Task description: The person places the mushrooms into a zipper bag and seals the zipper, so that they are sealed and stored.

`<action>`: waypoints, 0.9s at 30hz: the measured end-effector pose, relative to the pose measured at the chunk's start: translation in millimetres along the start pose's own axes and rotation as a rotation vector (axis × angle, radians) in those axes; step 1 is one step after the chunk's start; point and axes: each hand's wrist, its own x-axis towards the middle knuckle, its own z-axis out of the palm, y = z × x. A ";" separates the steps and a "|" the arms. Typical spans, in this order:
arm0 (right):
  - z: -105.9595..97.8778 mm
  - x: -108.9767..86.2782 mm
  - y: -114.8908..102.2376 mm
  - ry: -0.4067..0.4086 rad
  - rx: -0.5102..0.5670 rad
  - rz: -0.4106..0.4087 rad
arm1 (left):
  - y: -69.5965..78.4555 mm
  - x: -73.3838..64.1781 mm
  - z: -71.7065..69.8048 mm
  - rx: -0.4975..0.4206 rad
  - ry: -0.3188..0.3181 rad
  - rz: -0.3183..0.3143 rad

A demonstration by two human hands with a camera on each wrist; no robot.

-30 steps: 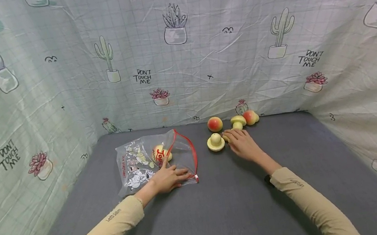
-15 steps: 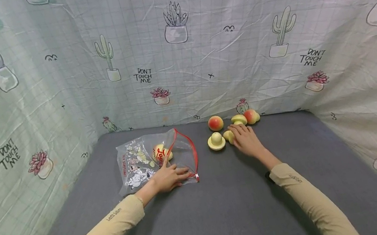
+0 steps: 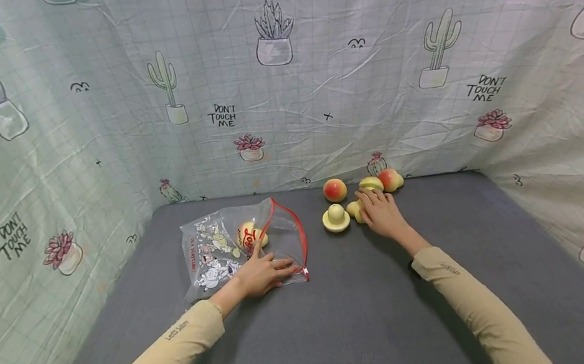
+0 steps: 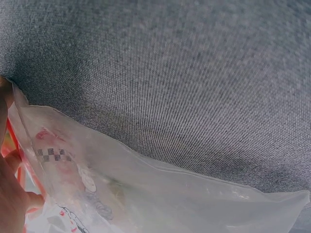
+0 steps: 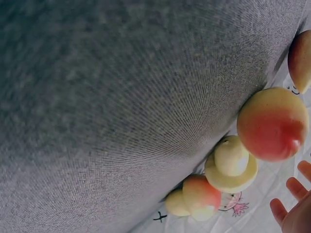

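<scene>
My left hand [image 3: 263, 274] rests with spread fingers on the mouth of a clear red-zipped bag [image 3: 211, 254]. Inside the bag lies a yellow toy [image 3: 248, 236], partly behind red print. My right hand [image 3: 383, 215] is over the toys at the back, its straight fingers [image 5: 279, 209] apart from them in the right wrist view. Nearest are a pale yellow toy mushroom [image 3: 370, 183] and a yellow piece [image 3: 355, 210], partly covered by the hand. A stem-up toy mushroom [image 3: 336, 219] stands to their left. The left wrist view shows fingers [image 4: 12, 158] at the bag's red edge.
A round red-and-yellow toy [image 3: 335, 190] and a red-and-yellow toy mushroom [image 3: 390, 180] lie by the back wall. Patterned cloth [image 3: 285, 95] encloses the grey tabletop [image 3: 347, 324] at the back and sides.
My right hand has shifted from the yellow piece slightly right and back toward the pale mushroom, uncovering more of the piece. The left hand and bag stay in place.
</scene>
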 end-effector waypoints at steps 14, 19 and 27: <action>5.6 0.3 -1.8 -0.136 -0.024 -0.003 | 0.7 -0.4 -2.3 -0.056 -0.025 -0.023; 6.5 0.3 -2.8 -0.127 -0.016 -0.021 | 0.6 -0.3 -2.5 -0.057 -0.002 -0.019; 12.0 0.0 -2.1 -0.152 -0.068 -0.030 | 1.9 -0.2 -2.8 -0.012 -0.006 -0.016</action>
